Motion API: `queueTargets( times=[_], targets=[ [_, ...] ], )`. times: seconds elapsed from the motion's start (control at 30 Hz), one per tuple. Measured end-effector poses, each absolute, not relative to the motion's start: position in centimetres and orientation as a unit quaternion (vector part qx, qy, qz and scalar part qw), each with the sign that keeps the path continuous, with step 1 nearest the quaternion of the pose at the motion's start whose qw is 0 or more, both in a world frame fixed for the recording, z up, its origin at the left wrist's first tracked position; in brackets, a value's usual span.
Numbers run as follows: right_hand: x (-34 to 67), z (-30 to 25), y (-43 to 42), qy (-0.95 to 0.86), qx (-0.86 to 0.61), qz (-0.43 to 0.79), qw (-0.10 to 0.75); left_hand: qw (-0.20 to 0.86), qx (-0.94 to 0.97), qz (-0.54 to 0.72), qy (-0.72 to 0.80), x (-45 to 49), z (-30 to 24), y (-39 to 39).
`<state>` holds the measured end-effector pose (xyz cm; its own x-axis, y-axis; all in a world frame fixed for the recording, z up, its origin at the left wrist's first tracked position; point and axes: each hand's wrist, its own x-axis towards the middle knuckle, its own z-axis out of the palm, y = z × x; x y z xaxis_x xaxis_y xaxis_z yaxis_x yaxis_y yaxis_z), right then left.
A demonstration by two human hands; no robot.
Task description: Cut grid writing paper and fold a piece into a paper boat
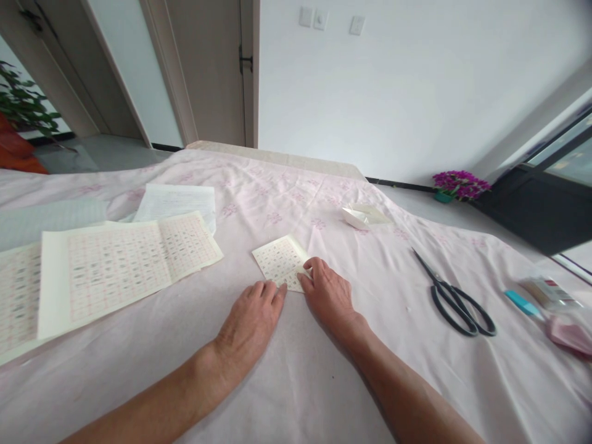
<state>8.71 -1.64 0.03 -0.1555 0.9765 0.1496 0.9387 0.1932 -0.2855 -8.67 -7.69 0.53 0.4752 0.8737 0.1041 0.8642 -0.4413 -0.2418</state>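
A small folded sheet of cream paper (277, 256), covered with handwritten characters, lies flat on the tablecloth in front of me. My left hand (252, 314) is at its near edge, fingers together and thumb pressed on the paper by the lower corner. At the right edge, my right hand (328, 293) holds the paper with thumb and curled fingers; its palm side is hidden. Beyond the hands to the right stands a folded paper boat-like shape (365, 216). Large black-handled scissors (456, 299) lie on the right, blades slightly apart or closed, I cannot tell.
Handwritten grid sheets (134, 265) overlap on the left, with thin white sheets (178, 200) behind them. At the right edge are a turquoise utility knife or similar tool (522, 303), a clear packet (550, 293) and a pink item (571, 333). A pink-patterned tablecloth (296, 191) covers the table.
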Motion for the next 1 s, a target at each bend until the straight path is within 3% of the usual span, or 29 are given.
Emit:
queueTargets(
  times=[0.13,0.5,1.0],
  targets=[
    [8.4,0.1,-1.8,-0.784,-0.601,-0.001,0.157,0.157,-0.853,-0.012,-0.498,-8.5,0.4,-7.5],
    [8.6,1.2,-4.8,-0.891,-0.44,-0.108,0.034,0.208,-0.869,0.026,-0.447,-7.7,-0.2,-7.5],
    [15.2,1.2,-6.7,-0.889,-0.428,-0.165,-0.003,0.149,-0.851,-0.086,-0.496,-7.1,-1.1,-8.5]
  ],
)
